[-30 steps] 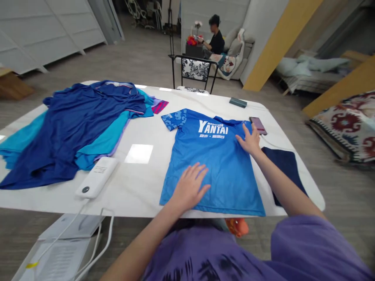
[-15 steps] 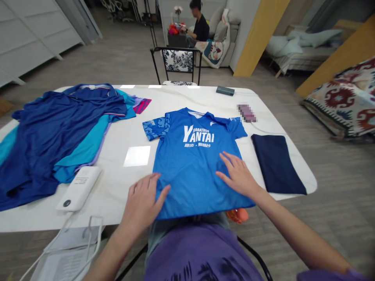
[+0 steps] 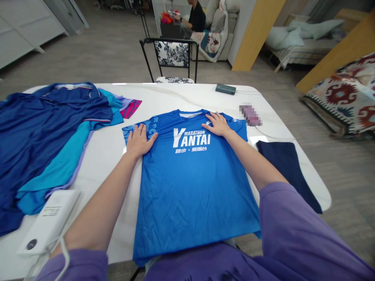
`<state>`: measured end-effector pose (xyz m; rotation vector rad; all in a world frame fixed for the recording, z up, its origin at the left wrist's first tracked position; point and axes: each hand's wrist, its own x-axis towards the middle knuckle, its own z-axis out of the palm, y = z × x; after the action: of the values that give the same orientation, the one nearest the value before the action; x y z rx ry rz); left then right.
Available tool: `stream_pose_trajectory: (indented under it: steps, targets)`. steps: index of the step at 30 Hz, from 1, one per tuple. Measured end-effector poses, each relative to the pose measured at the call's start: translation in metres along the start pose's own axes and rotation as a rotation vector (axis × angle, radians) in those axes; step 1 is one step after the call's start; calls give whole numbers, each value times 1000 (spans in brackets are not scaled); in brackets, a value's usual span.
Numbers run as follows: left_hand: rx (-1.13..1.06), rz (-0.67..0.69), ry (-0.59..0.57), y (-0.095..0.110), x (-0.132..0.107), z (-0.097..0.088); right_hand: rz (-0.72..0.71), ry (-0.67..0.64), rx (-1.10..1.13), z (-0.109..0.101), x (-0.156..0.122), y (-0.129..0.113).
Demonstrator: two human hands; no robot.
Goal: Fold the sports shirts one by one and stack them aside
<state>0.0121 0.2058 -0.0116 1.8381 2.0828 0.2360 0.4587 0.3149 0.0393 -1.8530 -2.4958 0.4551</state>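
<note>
A bright blue T-shirt (image 3: 193, 183) with white "MARATHON YANTAI" lettering lies flat on the white table (image 3: 175, 97), collar away from me, its hem hanging over the near edge. My left hand (image 3: 139, 141) rests flat, fingers apart, on the shirt's left sleeve and shoulder. On the right shoulder, beside the collar, my right hand (image 3: 217, 123) presses down with its fingers stretched out. Neither hand holds anything.
A pile of dark blue and turquoise garments (image 3: 43, 136) covers the table's left part. A folded navy cloth (image 3: 285, 164) lies at the right, a phone (image 3: 250, 114) and a dark case (image 3: 225, 89) behind it. A white power bank (image 3: 48, 222) with cable sits near left. A chair (image 3: 171, 58) and a seated person (image 3: 195, 15) are beyond.
Both hands slid from the shirt's lower part up to its shoulders. The shirt now lies nearer me, its hem over the table edge, and my view has moved closer.
</note>
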Motion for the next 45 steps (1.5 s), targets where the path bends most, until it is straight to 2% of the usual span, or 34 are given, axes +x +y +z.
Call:
stream_pose_trajectory:
  steps: [3,6,8,11,13,14,18,20,22,25,27,29,32,35,38,41,45]
  targets:
    - [25,-17,35,-17,12,1,-36,-23,-19,1,27,-4]
    - [6,-20,56,-22,28,0,-64,11,-35,0,33,-14]
    - [-69,-15,76,-25,35,-3,-62,92,-32,-4,19,-16]
    - [-218,13,219,-23,28,-14,1,164,-29,-9,-25,-4]
    - [-252,81,307,-13,4,-21,44,145,-40,-9,-58,12]
    - [-249,122,311,-5,-14,-23,60,120,-47,-8,-71,21]
    - [-222,202,159,29,-107,-20,120,48,-74,-11,-103,44]
    - [-205,210,102,37,-157,-16,127,86,-94,-17,-116,38]
    - [-195,204,81,35,-203,-13,89,135,-99,-22,-140,20]
    - [-168,207,55,23,-258,-9,-54,123,-80,-19,-205,-15]
    - [-128,227,34,16,-282,-6,-150,60,-82,-8,-255,-33]
    - [-93,247,25,14,-293,-3,-203,1,-96,6,-297,-41]
    - [-82,248,29,18,-296,-5,-227,-34,-118,18,-331,-41]
    - [-84,198,99,21,-307,-18,-233,11,-123,14,-333,-47]
    - [-50,59,197,15,-338,-36,-229,102,-70,0,-312,-76]
    - [-19,-76,198,5,-379,-49,-281,105,6,-10,-269,-132]
    - [-35,-129,135,-2,-417,-54,-388,-40,139,-2,-171,-230]
